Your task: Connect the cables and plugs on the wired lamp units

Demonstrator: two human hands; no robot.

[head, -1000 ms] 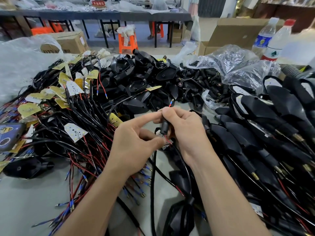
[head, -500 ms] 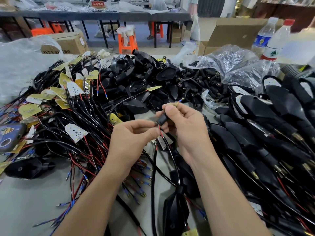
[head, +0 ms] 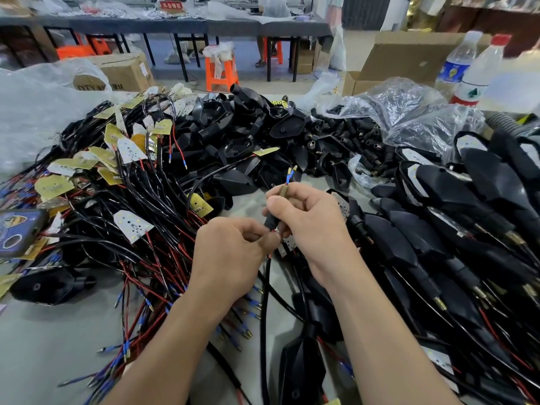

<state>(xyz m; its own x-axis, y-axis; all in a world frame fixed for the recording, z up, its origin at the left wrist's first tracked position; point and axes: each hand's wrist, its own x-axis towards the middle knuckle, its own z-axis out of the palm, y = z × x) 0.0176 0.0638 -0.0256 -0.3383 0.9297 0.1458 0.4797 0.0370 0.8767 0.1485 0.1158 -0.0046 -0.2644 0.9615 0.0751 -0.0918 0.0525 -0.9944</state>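
At far left a phone lay on the grey tabletop, beside a tangle of red and black wires carrying yellow and white boards. Behind them sat a heap of black shells. At centre the left hand had its grip pressed together, pinching a cable just below a black plug. The right hand pinched that plug, a brass thread and two tipped leads rising above its fingers. The cable ran down to a lamp near the bottom edge. At right lay finished lamps, with clear bags and bottles behind.
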